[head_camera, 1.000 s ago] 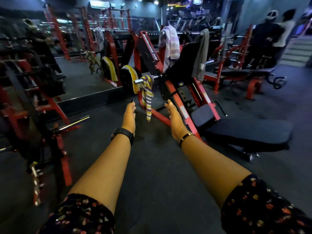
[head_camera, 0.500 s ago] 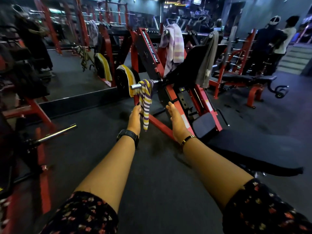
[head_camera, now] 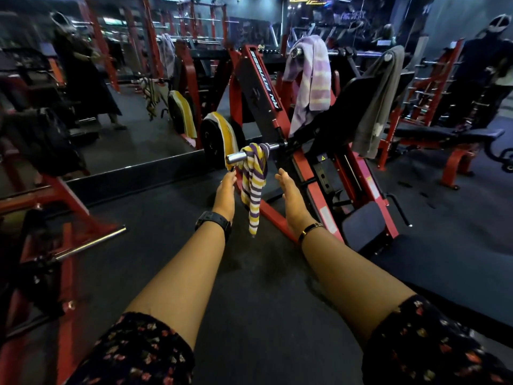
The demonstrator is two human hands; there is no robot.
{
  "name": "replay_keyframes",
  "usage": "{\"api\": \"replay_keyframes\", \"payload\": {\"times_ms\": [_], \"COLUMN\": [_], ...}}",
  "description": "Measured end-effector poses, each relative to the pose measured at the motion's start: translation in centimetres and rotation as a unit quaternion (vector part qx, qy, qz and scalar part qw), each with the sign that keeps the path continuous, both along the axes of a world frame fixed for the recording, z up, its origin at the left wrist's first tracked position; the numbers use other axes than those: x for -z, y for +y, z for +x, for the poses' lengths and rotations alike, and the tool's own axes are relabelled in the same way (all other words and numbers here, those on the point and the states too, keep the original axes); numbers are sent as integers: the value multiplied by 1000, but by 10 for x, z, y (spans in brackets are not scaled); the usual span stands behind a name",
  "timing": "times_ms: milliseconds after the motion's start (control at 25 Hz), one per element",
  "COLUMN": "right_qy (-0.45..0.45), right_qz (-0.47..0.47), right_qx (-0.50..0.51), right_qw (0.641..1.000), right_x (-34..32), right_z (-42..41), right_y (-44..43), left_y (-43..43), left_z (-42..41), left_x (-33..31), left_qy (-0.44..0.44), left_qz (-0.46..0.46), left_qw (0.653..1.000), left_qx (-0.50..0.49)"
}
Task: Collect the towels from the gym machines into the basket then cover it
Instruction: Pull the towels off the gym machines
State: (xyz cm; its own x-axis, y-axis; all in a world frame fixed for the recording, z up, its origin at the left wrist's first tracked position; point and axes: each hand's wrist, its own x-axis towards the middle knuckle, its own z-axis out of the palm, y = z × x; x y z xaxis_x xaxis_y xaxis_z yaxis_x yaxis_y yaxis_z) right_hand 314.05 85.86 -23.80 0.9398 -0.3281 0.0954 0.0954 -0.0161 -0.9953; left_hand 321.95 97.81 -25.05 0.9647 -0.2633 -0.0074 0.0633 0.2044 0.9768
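At the far left a wall mirror (head_camera: 116, 129) reflects red machine frames. Right of it, a yellow towel (head_camera: 226, 129) lies draped over the top of a black weight plate (head_camera: 212, 143) on the leg-press machine (head_camera: 266, 101). The left hand (head_camera: 225, 190), a black watch (head_camera: 213, 221) on its wrist, reaches forward with fingers straight and together, holding nothing. Its fingertips sit just under the end of a chrome bar (head_camera: 236, 157), right beside the left edge of the striped towel (head_camera: 254, 187); whether they touch the cloth I cannot tell. That towel, banded yellow, purple and white, hangs bunched over the chrome bar and dangles down between the two hands. The right hand (head_camera: 288, 194), with a thin bracelet (head_camera: 309, 229) at the wrist, is stretched out flat and empty, near the towel's right side but apart from it. Higher up, a lilac towel (head_camera: 313, 76) hangs from an upper bar, and further right a grey towel (head_camera: 380, 101) is draped over the machine's black back pad (head_camera: 341, 112). At the far right stands a padded workout bench (head_camera: 444, 134) on red legs, with a person (head_camera: 488, 68) behind it
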Motion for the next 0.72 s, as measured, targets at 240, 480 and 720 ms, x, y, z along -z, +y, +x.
{"api": "replay_keyframes", "payload": {"times_ms": [240, 480, 720], "right_qy": [-6, 15, 64], "right_qz": [48, 74, 91], "right_qx": [-46, -62, -104], "right_qw": [998, 995, 988], "right_x": [2, 6, 48], "right_z": [106, 263, 397], "right_y": [-56, -150, -211], "left_y": [-61, -157, -209], "left_z": [113, 231, 337], "left_x": [13, -14, 4], "left_qy": [15, 22, 29], "left_qz": [30, 9, 36], "left_qw": [999, 999, 998], "left_qx": [-15, -33, -52]}}
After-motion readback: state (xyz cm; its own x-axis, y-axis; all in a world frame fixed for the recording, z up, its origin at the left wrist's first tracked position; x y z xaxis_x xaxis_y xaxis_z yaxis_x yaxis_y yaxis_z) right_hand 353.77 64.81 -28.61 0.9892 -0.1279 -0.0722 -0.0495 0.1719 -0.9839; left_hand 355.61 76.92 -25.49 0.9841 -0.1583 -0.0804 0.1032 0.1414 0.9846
